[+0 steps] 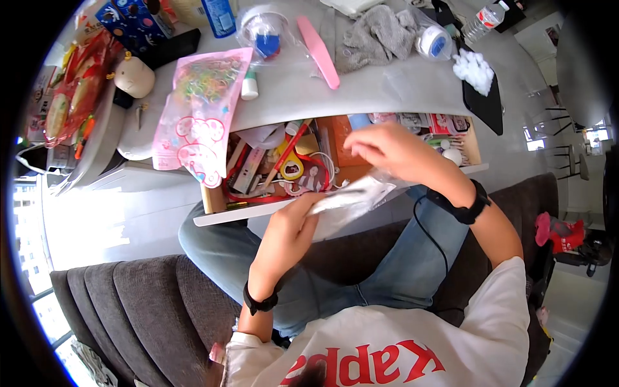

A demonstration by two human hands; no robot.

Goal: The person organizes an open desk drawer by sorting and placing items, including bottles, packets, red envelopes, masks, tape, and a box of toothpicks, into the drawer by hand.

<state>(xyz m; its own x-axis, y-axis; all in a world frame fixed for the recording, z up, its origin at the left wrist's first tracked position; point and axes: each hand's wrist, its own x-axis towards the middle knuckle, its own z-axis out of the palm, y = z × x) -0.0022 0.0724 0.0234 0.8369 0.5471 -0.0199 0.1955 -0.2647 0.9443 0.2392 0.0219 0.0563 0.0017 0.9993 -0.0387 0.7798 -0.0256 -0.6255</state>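
A clear plastic bag (351, 205) stretches at a slant in front of the open drawer (271, 211). My left hand (288, 233) is closed on its lower left end, thumb and fingers pinching the film. Over the drawer is my right hand (390, 149), its fingers bent and pressed together; the bag's upper end lies just beneath that palm. Whether those fingers hold anything is hidden. Below them in the drawer are an orange-brown panel (345, 145), a yellow tape-like item (292, 168), a red pen (293, 143) and white cables.
On the grey desk (290, 97) lie a pink pouch of small colourful bands (206, 97), a white glue-like bottle (249, 87), a pink file-shaped strip (318, 51), a grey cloth (380, 39) and a water bottle (485, 22). A dark sofa (161, 303) is behind my legs.
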